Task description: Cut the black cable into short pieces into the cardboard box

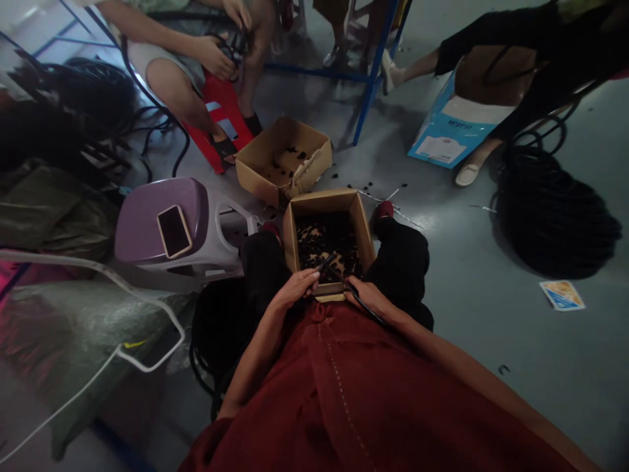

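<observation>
My left hand point(295, 290) and my right hand point(366, 298) both grip a length of black cable point(356, 292) just over the near edge of a cardboard box point(325, 204). The cable's end sticks up past my left hand. That box stands between my knees, and a heap of small black pieces point(327, 246) fills its bottom. A second, more crumpled cardboard box point(285, 157) sits just beyond it, holding fewer black pieces point(287, 160).
A lilac plastic stool point(160, 223) with a phone point(174, 231) stands to my left. Black cable coils point(553, 210) lie on the grey floor to the right. Black bits point(363, 187) are scattered beyond the boxes. A co-worker's hands point(213, 56) handle cable at the far side.
</observation>
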Demonstrator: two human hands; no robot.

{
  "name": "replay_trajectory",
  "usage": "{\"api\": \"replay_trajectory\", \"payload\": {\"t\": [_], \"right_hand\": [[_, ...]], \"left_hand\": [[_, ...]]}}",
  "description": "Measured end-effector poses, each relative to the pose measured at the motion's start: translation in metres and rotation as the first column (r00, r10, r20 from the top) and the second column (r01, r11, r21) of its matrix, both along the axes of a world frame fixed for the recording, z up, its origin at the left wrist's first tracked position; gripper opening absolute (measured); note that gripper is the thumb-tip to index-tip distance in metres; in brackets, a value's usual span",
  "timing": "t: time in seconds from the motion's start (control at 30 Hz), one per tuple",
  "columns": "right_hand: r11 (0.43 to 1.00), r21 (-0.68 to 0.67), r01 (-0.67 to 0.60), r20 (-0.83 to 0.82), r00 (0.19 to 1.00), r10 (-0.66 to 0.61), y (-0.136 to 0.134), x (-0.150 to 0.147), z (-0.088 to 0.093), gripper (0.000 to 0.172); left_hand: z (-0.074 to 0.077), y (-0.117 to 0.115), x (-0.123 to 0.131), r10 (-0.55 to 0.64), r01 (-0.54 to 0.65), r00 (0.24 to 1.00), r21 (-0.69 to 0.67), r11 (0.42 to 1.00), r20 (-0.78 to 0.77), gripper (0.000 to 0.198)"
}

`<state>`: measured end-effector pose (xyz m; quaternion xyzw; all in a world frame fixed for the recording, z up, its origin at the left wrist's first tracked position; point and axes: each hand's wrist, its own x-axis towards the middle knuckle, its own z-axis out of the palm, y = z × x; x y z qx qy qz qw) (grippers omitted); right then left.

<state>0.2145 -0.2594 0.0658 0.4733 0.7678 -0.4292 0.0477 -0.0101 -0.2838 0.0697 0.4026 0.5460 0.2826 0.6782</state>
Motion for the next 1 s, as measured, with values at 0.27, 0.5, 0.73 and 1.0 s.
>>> {"api": "replay_trajectory", "payload": {"t": [0.27,0.5,0.73,1.0], "right_hand": [[0.998,-0.068,-0.001,-0.070,0.998,-0.004,0.004,0.001,0.001,0.039],[0.989,-0.149,0.018,-0.080,0.996,-0.030,0.006,0.004,-0.006,0.042],[0.992,-0.125,0.002,-0.003,1.000,-0.002,0.005,0.000,-0.006,0.040],[1.000,-0.017,-0.020,0.018,1.000,0.020,0.003,0.003,-0.007,0.031]], "left_hand": [[-0.005,0.001,-0.002,-0.014,0.020,0.991,0.041,0.999,-0.137,0.033],[-0.010,-0.002,0.005,0.052,0.166,0.806,0.310,0.936,-0.590,0.028],[-0.013,-0.013,0.017,0.039,0.271,0.634,0.270,0.924,-0.772,0.033],[-0.017,-0.008,0.014,0.031,0.068,0.904,0.215,0.974,-0.426,0.031]]}}
